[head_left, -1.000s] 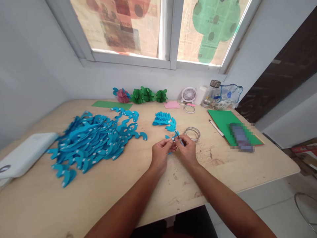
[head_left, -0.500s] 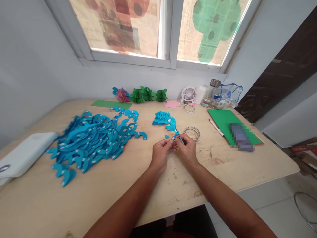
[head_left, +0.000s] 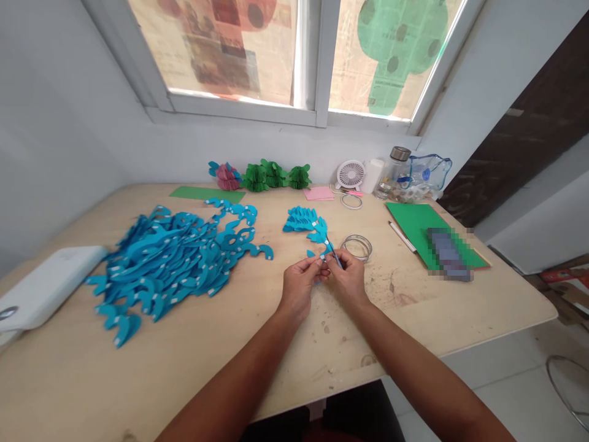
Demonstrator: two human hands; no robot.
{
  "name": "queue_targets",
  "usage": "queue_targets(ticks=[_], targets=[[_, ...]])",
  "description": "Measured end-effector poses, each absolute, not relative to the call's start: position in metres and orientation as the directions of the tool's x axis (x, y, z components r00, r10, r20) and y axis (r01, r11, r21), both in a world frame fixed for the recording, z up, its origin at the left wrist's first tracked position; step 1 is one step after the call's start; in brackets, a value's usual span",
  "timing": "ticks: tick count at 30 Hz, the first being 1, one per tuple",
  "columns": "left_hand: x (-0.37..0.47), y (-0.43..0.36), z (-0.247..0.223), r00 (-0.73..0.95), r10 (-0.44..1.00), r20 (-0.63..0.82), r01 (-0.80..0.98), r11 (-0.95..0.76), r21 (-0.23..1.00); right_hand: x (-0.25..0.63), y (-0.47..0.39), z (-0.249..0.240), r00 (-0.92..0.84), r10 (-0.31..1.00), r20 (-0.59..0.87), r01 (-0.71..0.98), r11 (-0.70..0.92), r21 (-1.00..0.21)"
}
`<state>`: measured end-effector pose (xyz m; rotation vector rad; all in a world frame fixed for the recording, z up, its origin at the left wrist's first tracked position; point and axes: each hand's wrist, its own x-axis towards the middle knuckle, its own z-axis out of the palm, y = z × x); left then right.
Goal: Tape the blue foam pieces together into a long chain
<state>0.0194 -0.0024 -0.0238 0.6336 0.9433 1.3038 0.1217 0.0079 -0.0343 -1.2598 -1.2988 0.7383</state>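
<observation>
My left hand [head_left: 299,279] is closed, its thumb and fingertips pinching a small blue paper cutout [head_left: 323,257]. Close against it, my right hand [head_left: 348,275] grips a slim, dark, pointed pair of tweezers [head_left: 334,253], whose tip points away from me. The fingertips of both hands meet over the paper and partly hide it. Just beyond them lies a row of overlapped blue paper pieces [head_left: 301,220]. On the left spreads a large heap of wavy blue paper cutouts [head_left: 175,258], many bearing small white squares.
Two ring-shaped rolls [head_left: 356,247] lie right of my hands. Green sheets [head_left: 409,224], a white pen [head_left: 402,237] and a blurred phone [head_left: 448,253] are farther right. A white power bank [head_left: 55,282] sits left. Folded green paper figures [head_left: 273,175], a fan [head_left: 350,175] and a bottle [head_left: 394,174] line the wall.
</observation>
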Motion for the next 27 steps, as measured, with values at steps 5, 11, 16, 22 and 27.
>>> queue_targets(ticks=[5, 11, 16, 22, 27], targets=[[0.0192, -0.003, -0.0228, 0.009, 0.975, -0.223, -0.517, 0.196, 0.834, 0.1214, 0.0073, -0.0324, 0.199, 0.935, 0.295, 0.254, 0.242, -0.937], [0.0186, -0.0028, -0.0211, 0.027, 0.972, -0.235, -0.522, 0.214, 0.826, 0.1219, 0.0068, -0.0311, 0.195, 0.931, 0.307, 0.268, 0.251, -0.93], [0.0179, -0.0028, -0.0194, 0.004, 0.97, -0.245, -0.519, 0.211, 0.828, 0.1211, 0.0063, -0.0312, 0.19, 0.929, 0.317, 0.275, 0.26, -0.926], [0.0188, -0.0023, -0.022, -0.069, 0.975, -0.212, -0.461, 0.158, 0.873, 0.1189, 0.0042, -0.031, 0.169, 0.931, 0.324, 0.297, 0.265, -0.917], [0.0189, -0.0015, -0.0236, -0.135, 0.972, -0.19, -0.407, 0.12, 0.906, 0.1186, 0.0022, -0.0286, 0.155, 0.927, 0.34, 0.299, 0.284, -0.911]])
